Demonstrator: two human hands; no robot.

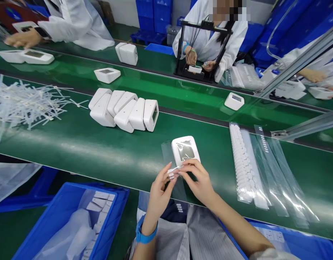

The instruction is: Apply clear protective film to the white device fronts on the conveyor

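Observation:
Just in front of my body, my left hand (163, 189) pinches a clear plastic strip with small white oval stickers (171, 174); part of the strip hangs below the fingers. My right hand (197, 179) has its thumb and fingertips closed at the strip's upper end, against the left fingertips. Exactly what sits between the right fingertips is too small to make out. Right behind the hands lies a white device (185, 147) with a grey screen under shiny film, partly covered by the right fingers. Another piece of clear strip (166, 150) lies to its left.
Several white devices (125, 110) stand in a row left of centre. White plastic ties (28, 103) are heaped at far left. Sticker strips (243, 166) lie at right. Beyond the belt (177, 94), co-workers sit near a black frame (179, 50). A blue crate (121, 195) stands below left.

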